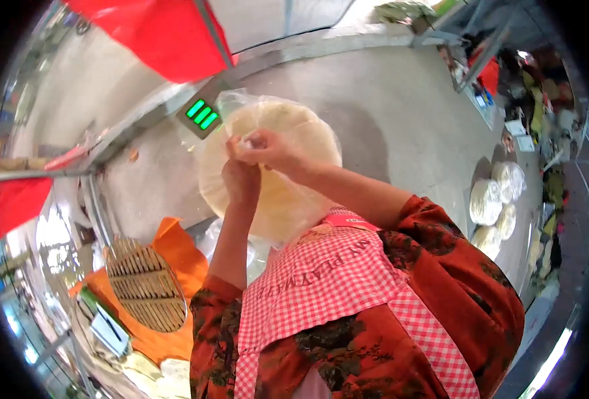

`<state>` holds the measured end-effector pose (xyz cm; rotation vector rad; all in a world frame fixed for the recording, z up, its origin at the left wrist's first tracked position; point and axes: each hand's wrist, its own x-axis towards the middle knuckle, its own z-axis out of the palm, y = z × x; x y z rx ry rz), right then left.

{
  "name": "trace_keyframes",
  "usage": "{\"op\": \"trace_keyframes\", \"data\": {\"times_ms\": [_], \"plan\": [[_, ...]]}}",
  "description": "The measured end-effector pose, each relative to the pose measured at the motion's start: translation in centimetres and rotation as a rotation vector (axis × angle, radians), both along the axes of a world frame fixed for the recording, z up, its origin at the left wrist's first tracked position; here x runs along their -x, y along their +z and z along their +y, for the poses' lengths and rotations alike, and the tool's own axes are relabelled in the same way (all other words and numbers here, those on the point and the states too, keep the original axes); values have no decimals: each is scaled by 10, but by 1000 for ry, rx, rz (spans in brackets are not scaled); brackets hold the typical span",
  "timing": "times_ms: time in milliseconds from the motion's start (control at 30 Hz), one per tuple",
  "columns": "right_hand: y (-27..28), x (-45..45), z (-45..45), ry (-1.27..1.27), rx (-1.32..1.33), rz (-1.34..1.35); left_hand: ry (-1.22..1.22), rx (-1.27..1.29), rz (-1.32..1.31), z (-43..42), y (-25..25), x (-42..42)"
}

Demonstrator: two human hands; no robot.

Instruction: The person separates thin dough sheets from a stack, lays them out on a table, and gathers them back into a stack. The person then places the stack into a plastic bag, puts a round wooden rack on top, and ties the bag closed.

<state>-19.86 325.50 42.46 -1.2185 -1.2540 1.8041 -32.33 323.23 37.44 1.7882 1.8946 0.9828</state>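
Observation:
A large clear plastic bag (294, 193) holds a stack of round, flat, pale yellow sheets. My left hand (242, 178) is closed at the bag's gathered top, near the stack's left part. Just above and touching it, my right hand (268, 149) pinches the twisted plastic between its fingers. A loose flap of the bag (238, 100) sticks up beyond my hands. Beside the bag, at its upper left, a scale display (201, 114) shows green lit digits.
A round slatted bamboo rack (147, 286) lies on orange cloth (178, 249) at the lower left. Several bagged white bundles (486, 201) stand on the floor at the right. Red cloth (155, 33) hangs from a metal frame at the top left.

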Motion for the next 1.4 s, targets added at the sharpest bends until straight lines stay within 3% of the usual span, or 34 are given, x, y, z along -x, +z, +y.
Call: {"op": "trace_keyframes", "data": {"times_ms": [33, 100, 200, 267, 400, 533, 600, 667, 700, 800, 833, 933, 967, 1067, 1167, 1267, 1300, 1400], "plan": [[-6, -1, 3, 1, 87, 18, -20, -21, 79, 0, 1, 0], [-21, 0, 8, -2, -69, -34, -79, -59, 233, 0, 6, 0], [-36, -6, 19, 71, -238, -157, -96, 56, -9, -1, 11, 6], [-34, -9, 20, 119, -260, -172, -117, 30, -29, -1, 10, 4], [-8, -6, 19, 73, -481, -202, -85, 71, -261, -2, 26, 8], [-16, -9, 25, 73, -519, -199, -352, -79, 117, -19, -10, 32], [-24, -11, 30, 94, -565, -210, -289, -50, 31, -24, -18, 30], [-2, -20, 28, 243, -703, -392, -261, 10, -88, -31, -16, 32], [11, -17, 25, 350, -783, -487, 110, 252, -730, -32, -35, 32], [39, -16, 8, 1194, -849, -899, 112, 112, -555, -22, -49, 20], [39, -4, 0, 1404, -1017, -1051, -1, 128, -456, -18, -53, 17], [-2, 24, 36, 1065, -996, -493, -268, -295, -399, -19, -90, 14], [20, 41, 53, 1196, -1005, -679, -254, -367, -289, -18, -110, 17], [-5, 59, 85, 973, -917, -426, -456, 229, -369, -17, -89, 44], [-23, 65, 76, 856, -881, -561, -460, 452, -589, -17, -44, 53], [-18, 47, 65, 618, -662, -479, -106, 338, -1103, -12, -55, 36], [-14, 36, 64, 533, -702, -579, -86, 371, -1080, -12, -57, 38], [-26, 0, 62, 504, -372, -536, -50, 494, -1087, -2, -52, 40]]}}
